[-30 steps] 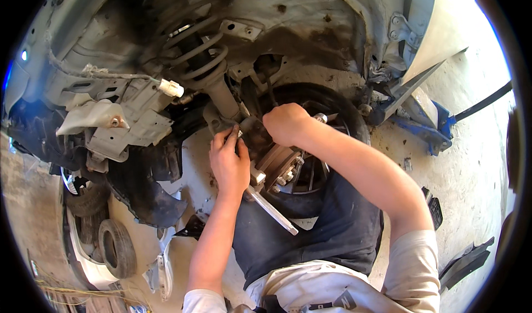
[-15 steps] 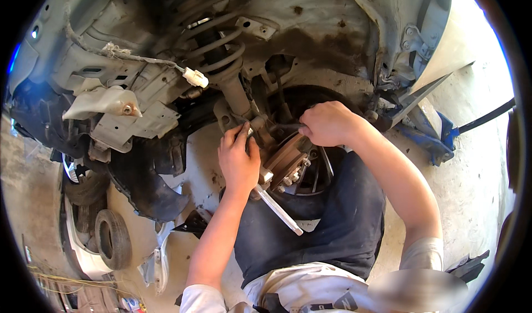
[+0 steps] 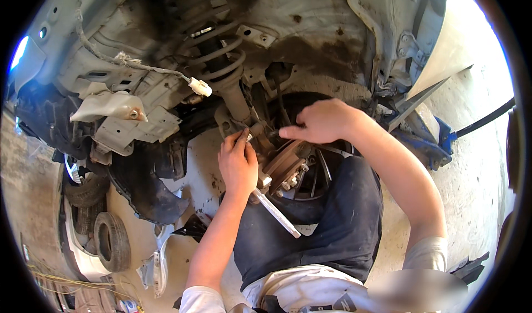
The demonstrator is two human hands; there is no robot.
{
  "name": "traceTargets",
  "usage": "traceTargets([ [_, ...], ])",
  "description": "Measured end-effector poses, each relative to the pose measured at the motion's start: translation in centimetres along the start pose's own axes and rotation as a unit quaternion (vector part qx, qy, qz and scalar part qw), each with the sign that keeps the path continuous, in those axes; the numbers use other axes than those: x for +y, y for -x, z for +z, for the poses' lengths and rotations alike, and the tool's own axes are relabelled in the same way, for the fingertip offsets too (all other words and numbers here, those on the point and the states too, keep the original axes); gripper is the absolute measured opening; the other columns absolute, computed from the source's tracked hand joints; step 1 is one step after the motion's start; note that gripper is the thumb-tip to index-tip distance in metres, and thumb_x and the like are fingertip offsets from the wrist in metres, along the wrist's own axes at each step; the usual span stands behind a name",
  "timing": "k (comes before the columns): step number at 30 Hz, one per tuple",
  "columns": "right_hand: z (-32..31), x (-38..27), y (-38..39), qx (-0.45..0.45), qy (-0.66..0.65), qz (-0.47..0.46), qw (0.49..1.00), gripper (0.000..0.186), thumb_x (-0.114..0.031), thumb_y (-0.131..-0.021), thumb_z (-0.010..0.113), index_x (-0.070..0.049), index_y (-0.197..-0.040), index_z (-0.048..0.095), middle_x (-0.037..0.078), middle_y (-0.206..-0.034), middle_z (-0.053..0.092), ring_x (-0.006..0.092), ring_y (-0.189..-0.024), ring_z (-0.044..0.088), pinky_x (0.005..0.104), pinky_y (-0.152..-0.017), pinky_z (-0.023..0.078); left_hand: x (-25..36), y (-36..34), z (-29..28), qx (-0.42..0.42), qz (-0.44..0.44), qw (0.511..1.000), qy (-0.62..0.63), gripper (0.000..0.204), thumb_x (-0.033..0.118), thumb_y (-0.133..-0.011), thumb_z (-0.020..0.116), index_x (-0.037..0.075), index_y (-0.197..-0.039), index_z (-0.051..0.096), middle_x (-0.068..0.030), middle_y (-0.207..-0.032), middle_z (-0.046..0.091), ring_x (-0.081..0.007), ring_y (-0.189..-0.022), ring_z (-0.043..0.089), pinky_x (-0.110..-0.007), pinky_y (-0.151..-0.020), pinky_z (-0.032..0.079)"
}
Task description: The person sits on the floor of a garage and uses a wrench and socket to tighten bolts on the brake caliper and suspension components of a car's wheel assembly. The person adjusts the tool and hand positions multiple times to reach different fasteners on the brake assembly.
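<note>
My left hand (image 3: 238,166) is at the lower bracket of the strut (image 3: 237,103). Its fingers are closed on a small shiny metal piece (image 3: 249,138), too hidden to name. Across the knuckle from it, my right hand (image 3: 327,122) is beside the strut bracket, thumb stretched toward the knuckle and apart from the bent fingers; I see no tool in it. Below the hands are the rusty brake disc (image 3: 288,160) and the wheel studs (image 3: 292,183). A silver metal bar (image 3: 278,215) slants down from the brake area above my lap.
A white connector (image 3: 200,87) dangles on its cable at the left. The coil spring (image 3: 224,49) is overhead. Behind the disc lies a wheel (image 3: 316,196). A blue jack (image 3: 426,146) stands at right. Old tyres (image 3: 112,241) and a black liner (image 3: 147,194) are at left.
My right hand has loosened from a dark bar-like tool it gripped, its thumb now reaching left toward the knuckle. My left hand stays at the bracket. The view has shifted slightly.
</note>
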State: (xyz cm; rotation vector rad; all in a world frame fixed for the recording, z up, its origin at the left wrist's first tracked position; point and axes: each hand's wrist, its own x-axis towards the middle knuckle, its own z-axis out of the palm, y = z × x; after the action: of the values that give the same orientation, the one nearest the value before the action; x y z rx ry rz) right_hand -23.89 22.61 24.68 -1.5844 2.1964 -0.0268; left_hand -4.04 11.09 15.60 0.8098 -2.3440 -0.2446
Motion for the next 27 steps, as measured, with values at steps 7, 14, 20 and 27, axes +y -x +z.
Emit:
traceTargets([
  [7, 1.2, 0.5, -0.4, 0.107, -0.021, 0.008, 0.994, 0.084, -0.075, -0.085, 0.034, -0.003, -0.115, 0.064, 0.021, -0.102, 0.067, 0.0378, -0.101, 0.062, 0.0433, -0.087, 0.049, -0.4, 0.2, 0.1, 0.027, -0.023, 0.997, 0.069, 0.029, 0.006, -0.089, 0.050, 0.008, -0.114, 0.065, -0.0100, -0.111, 0.060, -0.0292, -0.103, 0.057, -0.040, -0.090, 0.043],
  [14, 2.1, 1.0, 0.1, 0.053, -0.034, 0.015, 0.998, 0.090, -0.078, -0.083, 0.035, 0.000, -0.118, 0.061, 0.020, -0.111, 0.064, 0.0324, -0.108, 0.060, 0.0400, -0.093, 0.046, -3.1, 1.2, -1.1, 0.041, -0.092, 0.973, 0.207, 0.027, 0.007, -0.092, 0.048, 0.002, -0.113, 0.064, -0.0152, -0.110, 0.059, -0.0310, -0.101, 0.059, -0.036, -0.088, 0.047],
  [20, 2.1, -1.3, 2.8, 0.350, -0.015, -0.083, 0.933, 0.047, -0.043, -0.085, 0.063, 0.000, -0.106, 0.065, 0.017, -0.094, 0.064, 0.0340, -0.093, 0.062, 0.0408, -0.079, 0.050, -4.6, 2.8, -3.6, 0.043, -0.097, 0.982, 0.155, 0.024, 0.009, -0.092, 0.051, 0.002, -0.111, 0.065, -0.0143, -0.107, 0.060, -0.0308, -0.100, 0.059, -0.037, -0.089, 0.046],
  [27, 12.9, -7.3, 8.1, 0.154, -0.327, -0.154, 0.920, 0.038, -0.030, -0.088, 0.062, 0.001, -0.109, 0.054, 0.015, -0.082, 0.065, 0.0314, -0.074, 0.065, 0.0389, -0.066, 0.052, -2.6, -0.7, -3.4, -0.007, -0.024, 0.993, 0.112, 0.022, 0.018, -0.086, 0.062, 0.005, -0.104, 0.067, -0.0126, -0.100, 0.063, -0.0316, -0.095, 0.060, -0.039, -0.084, 0.047],
])
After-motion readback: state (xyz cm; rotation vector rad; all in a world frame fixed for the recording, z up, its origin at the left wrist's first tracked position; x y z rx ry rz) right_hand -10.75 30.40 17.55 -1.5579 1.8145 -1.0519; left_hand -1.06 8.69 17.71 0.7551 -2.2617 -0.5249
